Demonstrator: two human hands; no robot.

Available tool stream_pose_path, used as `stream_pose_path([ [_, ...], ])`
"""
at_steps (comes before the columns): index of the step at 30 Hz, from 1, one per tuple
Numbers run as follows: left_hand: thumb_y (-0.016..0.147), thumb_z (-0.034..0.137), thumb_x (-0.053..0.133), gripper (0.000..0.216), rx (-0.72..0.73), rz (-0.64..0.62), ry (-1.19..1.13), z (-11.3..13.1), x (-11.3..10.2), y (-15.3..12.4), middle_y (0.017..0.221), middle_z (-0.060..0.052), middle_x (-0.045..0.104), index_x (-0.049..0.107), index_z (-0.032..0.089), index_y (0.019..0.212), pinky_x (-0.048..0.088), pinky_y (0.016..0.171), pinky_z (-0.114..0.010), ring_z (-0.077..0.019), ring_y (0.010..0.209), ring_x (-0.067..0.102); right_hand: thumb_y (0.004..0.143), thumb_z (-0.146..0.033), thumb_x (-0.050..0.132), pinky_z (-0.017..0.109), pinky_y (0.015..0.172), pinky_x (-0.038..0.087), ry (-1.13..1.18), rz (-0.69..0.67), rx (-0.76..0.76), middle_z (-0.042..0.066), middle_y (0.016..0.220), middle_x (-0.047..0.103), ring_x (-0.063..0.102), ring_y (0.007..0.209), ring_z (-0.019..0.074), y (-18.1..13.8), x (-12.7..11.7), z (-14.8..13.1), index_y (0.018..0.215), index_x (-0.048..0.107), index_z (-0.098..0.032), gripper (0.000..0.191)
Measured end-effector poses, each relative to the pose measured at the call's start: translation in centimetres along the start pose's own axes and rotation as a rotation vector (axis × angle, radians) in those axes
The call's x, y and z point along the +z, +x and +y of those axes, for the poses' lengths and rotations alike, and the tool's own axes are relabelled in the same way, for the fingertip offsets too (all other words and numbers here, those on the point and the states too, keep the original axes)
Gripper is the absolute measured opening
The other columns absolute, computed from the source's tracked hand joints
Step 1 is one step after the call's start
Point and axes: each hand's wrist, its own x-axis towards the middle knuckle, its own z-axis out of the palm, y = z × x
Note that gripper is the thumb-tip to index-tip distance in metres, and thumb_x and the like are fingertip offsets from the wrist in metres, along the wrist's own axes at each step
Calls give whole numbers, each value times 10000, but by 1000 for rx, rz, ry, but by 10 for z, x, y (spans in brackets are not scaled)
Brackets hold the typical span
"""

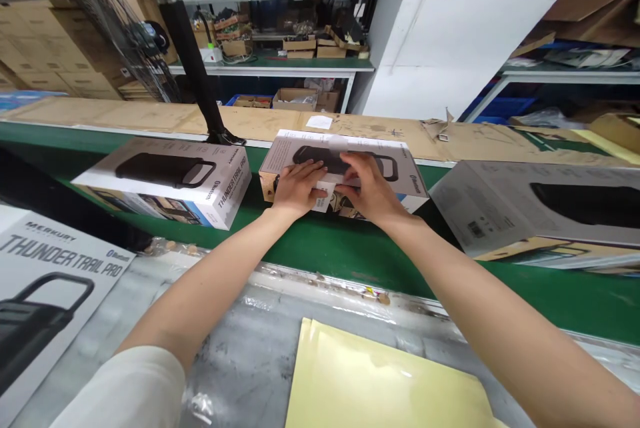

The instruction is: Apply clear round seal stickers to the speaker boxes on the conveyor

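A white printed speaker box (400, 153) lies on the green conveyor belt, with a dark speaker with a handle pictured on its top. My left hand (299, 188) rests on the box's top front edge, its fingers laid out over the top and the thumb toward the front. Over the right part of the same box, my right hand (369, 185) bends its fingers, thumb and forefinger apart; the fingertips are slightly blurred. A small whitish patch (326, 193) shows on the front face between the two thumbs; I cannot tell whether it is a sticker or print.
Similar boxes stand on the belt (320, 248) to the left (220, 198) and right (493, 215). Nearer, another printed box (55, 281) lies at left, and yellow sheets (380, 375) lie on the plastic-covered table (240, 348). A black post (195, 71) rises behind the belt.
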Motion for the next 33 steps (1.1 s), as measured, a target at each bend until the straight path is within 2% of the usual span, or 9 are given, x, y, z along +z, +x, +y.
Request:
stream_pose_path([
  [2,920,296,764,447,-1,5,-6,-2,0,-1,1470,-99,641,686,242,1358,421,1130,-520,-327,1421,549,940,-237,603,513,928,604,14,3,83,142,1416,495,660,951,254,0,-4,1,1582,321,-327,707],
  [6,906,278,777,441,-9,24,-5,-3,-2,-1,1454,-100,654,701,245,1339,424,1130,-525,-334,1406,565,893,-287,674,471,932,600,127,-37,144,106,1317,574,639,953,242,8,-8,-2,1623,224,-342,859],
  [10,897,267,791,445,-26,20,3,-4,-5,-2,1445,-91,662,702,240,1332,438,1120,-513,-326,1407,566,918,-241,586,414,852,612,182,-38,142,100,1270,599,619,845,204,14,-2,-11,1618,265,-321,774],
  [14,878,270,816,466,-19,16,19,-7,-8,-3,1451,-97,656,701,221,1327,438,1127,-500,-324,1405,568,922,-223,573,417,833,616,144,37,152,86,1228,606,627,817,201,13,5,-15,1580,340,-328,706],
  [21,898,303,798,450,-19,28,21,-12,-8,-5,1451,-93,656,698,216,1328,438,1128,-493,-321,1400,573,982,-324,540,416,814,612,95,153,238,121,1277,588,654,934,247,16,3,-7,1614,249,-305,695],
  [24,917,297,774,441,-12,32,28,-14,-9,-6,1454,-96,653,691,219,1344,437,1131,-492,-320,1403,571,946,-393,648,489,912,582,16,28,199,145,1376,549,642,1043,301,22,5,-13,1634,219,-319,815],
  [27,922,301,766,439,-14,35,30,-17,-10,-7,1455,-99,651,693,218,1347,437,1133,-490,-320,1404,571,856,-374,777,560,1003,527,33,-109,286,153,1368,544,624,1138,352,37,7,-18,1649,188,-310,989],
  [30,917,327,768,444,-7,23,18,-20,-12,-8,1451,-93,654,698,235,1345,432,1143,-486,-318,1412,565,754,-326,874,534,978,537,183,-257,449,145,1323,548,636,1134,347,60,5,-12,1658,166,-302,1149],
  [33,910,318,770,449,-11,10,4,-20,-15,-8,1449,-101,654,702,238,1346,419,1161,-491,-324,1423,553,671,-298,930,498,949,548,264,-370,521,129,1282,566,645,1088,319,82,4,-2,1643,226,-308,1200],
])
